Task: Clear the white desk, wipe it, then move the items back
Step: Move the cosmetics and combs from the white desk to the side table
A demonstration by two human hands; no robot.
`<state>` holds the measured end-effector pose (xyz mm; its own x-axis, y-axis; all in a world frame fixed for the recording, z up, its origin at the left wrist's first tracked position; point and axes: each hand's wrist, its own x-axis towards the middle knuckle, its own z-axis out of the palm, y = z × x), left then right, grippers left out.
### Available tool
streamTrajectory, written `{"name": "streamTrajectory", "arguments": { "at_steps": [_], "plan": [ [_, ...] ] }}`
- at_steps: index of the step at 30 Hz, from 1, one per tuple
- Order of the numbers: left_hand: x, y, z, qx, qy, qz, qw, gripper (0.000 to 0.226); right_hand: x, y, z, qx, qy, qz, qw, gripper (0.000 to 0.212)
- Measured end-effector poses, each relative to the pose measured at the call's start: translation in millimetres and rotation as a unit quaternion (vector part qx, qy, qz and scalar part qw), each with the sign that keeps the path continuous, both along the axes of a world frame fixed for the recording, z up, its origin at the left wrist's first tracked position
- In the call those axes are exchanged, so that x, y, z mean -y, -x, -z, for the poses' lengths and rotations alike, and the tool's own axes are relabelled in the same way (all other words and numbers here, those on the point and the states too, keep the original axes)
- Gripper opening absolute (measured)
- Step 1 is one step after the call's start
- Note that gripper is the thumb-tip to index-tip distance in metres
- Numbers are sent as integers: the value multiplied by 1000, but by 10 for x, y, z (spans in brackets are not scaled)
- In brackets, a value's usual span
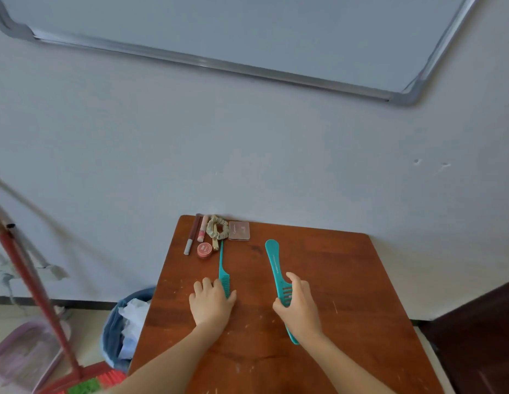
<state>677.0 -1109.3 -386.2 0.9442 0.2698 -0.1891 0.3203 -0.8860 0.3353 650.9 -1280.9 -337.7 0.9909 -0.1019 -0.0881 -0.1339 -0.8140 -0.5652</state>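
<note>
Left hand (212, 301) grasping teal tail comb (221, 265) lying on brown counter (333, 280), right hand (297, 305) clutching wide-tooth comb (273, 260) (also teal), scrunchie (218, 227) and compact (239, 230) by the far edge

Whiteboard (247, 29): metal-framed, mounted on the wall, tilted across the top.
Wall (134, 152): pale, two small marks at right.
Broom (31, 280): red handle, leaning, far left; red and green bristles.
Dustpan (23, 356): pink, translucent, beside the broom.
Waste bin (114, 331): blue, holds crumpled white paper.
Dark furniture (480, 336): brown, lower right.
</note>
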Motion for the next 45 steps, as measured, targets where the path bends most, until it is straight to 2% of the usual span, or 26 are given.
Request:
{"name": "streamTrajectory", "arguments": {
  "at_steps": [6,9,13,19,26,29,32,36,41,45],
  "plan": [
    [-218,112,127,30,-3,20,999,49,-310,-185,145,-34,10,-2,999,61],
    [-458,242,212,22,-36,60,997,50,-500,-295,220,-49,15,-11,999,60],
    [-561,334,257,12,-56,102,993,54,-725,-379,323,-41,50,-44,997,58],
    [-542,302,274,3,-61,99,993,54,-885,-511,362,-31,105,7,994,56],
    [-537,292,281,1,-66,99,993,53,-940,-464,446,-13,194,-31,980,51],
    [-538,289,294,7,-68,98,993,53,-884,-429,490,-2,168,-39,985,52],
    [-540,304,293,15,-69,98,993,52,-782,-410,515,3,96,-29,995,49],
    [-535,293,273,12,-67,96,993,52,-579,-369,540,-35,3,-29,999,51],
    [-533,295,274,4,-73,96,993,53,-348,-403,467,-88,-137,-38,986,51],
    [-526,291,293,1,-80,88,993,52,-164,-260,450,-46,-117,-13,992,50]
  ]
}}
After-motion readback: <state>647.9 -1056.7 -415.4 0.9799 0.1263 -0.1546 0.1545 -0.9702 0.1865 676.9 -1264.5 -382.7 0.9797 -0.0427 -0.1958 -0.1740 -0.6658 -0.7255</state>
